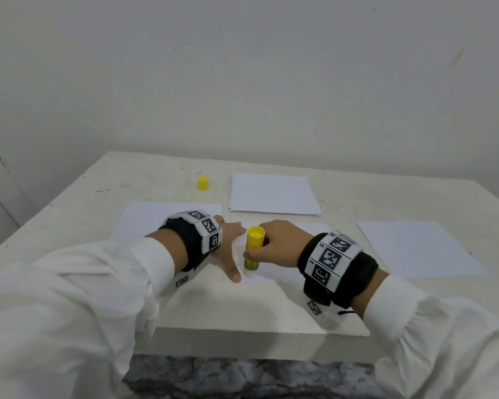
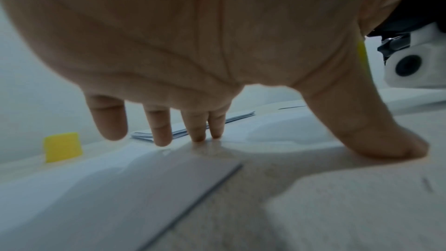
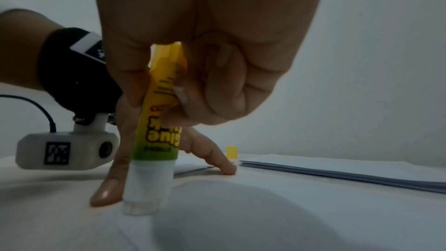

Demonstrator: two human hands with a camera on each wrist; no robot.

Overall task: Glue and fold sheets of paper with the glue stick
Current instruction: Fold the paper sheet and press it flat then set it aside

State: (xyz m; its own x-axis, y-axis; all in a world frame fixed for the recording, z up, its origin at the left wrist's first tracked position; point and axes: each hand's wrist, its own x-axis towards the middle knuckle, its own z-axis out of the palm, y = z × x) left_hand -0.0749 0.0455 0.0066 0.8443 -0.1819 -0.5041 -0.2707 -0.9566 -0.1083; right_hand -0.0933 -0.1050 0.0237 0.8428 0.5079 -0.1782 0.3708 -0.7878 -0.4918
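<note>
My right hand (image 1: 274,243) grips a yellow and green glue stick (image 1: 253,246) upright, uncapped. In the right wrist view its white tip (image 3: 141,203) touches a white sheet (image 3: 265,217) lying near the table's front edge. My left hand (image 1: 229,243) lies spread and flat just left of the stick, with its thumb (image 3: 106,192) and fingertips (image 2: 198,136) pressed down at the sheet's left edge. The glue stick's yellow cap (image 1: 203,183) stands alone farther back on the table, left of the paper stack.
A stack of white paper (image 1: 274,194) lies at the back centre of the pale table (image 1: 69,203). One single sheet (image 1: 415,249) lies to the right, another (image 1: 156,220) to the left under my left wrist. A white wall stands behind.
</note>
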